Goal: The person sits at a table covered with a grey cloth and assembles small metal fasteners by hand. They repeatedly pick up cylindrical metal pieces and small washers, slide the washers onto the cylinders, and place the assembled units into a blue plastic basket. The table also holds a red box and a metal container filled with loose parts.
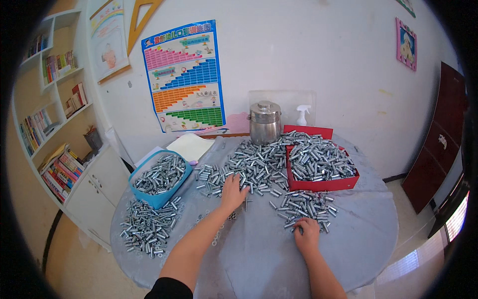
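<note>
Left hand (233, 192) flat at the middle of the round grey tabletop (259, 249), fingers spread over the near edge of a broad heap of short silver metal sleeves (249, 167). Right hand (307, 234) sits toward the near edge, fingers curled down at a smaller pile of the same sleeves (303, 204); whether they pinch one, I cannot tell. Just beyond that pile, a red rectangular box (323, 185) brimming with sleeves. At the left edge, a blue tub (157, 198), also full.
</note>
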Demonstrator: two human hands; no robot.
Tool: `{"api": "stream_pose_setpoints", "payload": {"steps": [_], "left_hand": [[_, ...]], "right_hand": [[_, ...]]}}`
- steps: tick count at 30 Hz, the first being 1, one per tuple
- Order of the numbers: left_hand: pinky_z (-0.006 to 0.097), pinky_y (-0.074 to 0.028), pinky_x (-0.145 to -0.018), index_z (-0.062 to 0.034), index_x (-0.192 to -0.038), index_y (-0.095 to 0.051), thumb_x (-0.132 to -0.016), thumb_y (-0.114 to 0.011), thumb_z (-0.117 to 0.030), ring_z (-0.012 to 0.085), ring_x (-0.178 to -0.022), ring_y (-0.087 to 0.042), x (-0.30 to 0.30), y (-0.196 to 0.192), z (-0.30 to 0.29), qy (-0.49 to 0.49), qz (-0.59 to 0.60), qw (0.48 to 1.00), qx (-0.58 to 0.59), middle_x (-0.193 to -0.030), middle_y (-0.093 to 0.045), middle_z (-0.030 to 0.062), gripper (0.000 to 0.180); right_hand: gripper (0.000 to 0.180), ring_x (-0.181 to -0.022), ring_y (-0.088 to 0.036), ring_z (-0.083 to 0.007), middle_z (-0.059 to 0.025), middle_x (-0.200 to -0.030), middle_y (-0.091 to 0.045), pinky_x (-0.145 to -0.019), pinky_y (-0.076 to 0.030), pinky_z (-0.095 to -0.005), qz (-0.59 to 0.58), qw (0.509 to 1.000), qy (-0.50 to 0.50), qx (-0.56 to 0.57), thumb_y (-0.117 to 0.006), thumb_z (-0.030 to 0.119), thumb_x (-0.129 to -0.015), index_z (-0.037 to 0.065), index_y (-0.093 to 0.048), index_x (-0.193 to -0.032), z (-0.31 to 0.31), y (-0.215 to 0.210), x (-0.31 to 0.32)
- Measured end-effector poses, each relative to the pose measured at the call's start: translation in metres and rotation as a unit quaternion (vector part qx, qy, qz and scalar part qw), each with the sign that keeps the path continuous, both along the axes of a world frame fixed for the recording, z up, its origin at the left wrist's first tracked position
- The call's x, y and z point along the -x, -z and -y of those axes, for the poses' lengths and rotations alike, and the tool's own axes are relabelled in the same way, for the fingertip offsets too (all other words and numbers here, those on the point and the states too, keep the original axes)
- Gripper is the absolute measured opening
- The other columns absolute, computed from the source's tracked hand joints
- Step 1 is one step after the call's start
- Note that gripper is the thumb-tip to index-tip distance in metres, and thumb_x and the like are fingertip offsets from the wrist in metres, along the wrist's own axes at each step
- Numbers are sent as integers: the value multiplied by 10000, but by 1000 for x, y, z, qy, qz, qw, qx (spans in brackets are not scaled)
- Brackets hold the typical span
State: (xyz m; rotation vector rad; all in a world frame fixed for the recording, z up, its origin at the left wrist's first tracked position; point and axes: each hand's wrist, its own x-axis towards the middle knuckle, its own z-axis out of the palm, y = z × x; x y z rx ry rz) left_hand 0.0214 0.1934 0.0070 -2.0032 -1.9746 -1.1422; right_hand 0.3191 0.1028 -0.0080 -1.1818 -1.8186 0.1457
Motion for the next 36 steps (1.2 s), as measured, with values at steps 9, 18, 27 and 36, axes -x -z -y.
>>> {"api": "stream_pose_setpoints", "payload": {"steps": [9, 18, 27, 36], "left_hand": [[478, -356, -923, -59, -1103, -560, -726, -680, -314, 379, -1120, -412, 6, 3, -24, 16, -71, 995, 74, -1213, -448, 199, 471], [422, -385, -866, -30, -996, -571, -760, -636, -120, 327, -1012, -467, 13, -3, 24, 138, -26, 990, 20, -1035, -524, 145, 261], [400, -421, -834, -17, -992, -603, -722, -652, -44, 328, -952, -501, 50, -7, -60, 27, -34, 999, 10, -990, -557, 149, 277], [402, -437, -759, -39, -877, -623, -703, -653, -64, 314, -859, -525, 54, 0, -82, 32, -74, 996, 30, -881, -576, 125, 178]], "right_hand": [[100, -889, -538, -272, -58, -886, -609, -782, -391, -374, -4, 999, -2, 39, -625, 31, -641, 96, -624, -716, -4, 0, -1], [108, -899, -534, -278, -68, -912, -604, -794, -379, -384, -12, 999, 9, 45, -617, 28, -654, 101, -622, -733, 1, -6, 4], [113, -894, -532, -270, -69, -909, -598, -802, -384, -375, 1, 998, -13, 60, -621, 8, -660, 88, -616, -740, 0, -10, 1], [109, -912, -539, -276, -66, -923, -605, -805, -380, -390, -7, 997, -13, 73, -610, 30, -673, 91, -628, -761, 1, -15, 2]]}}
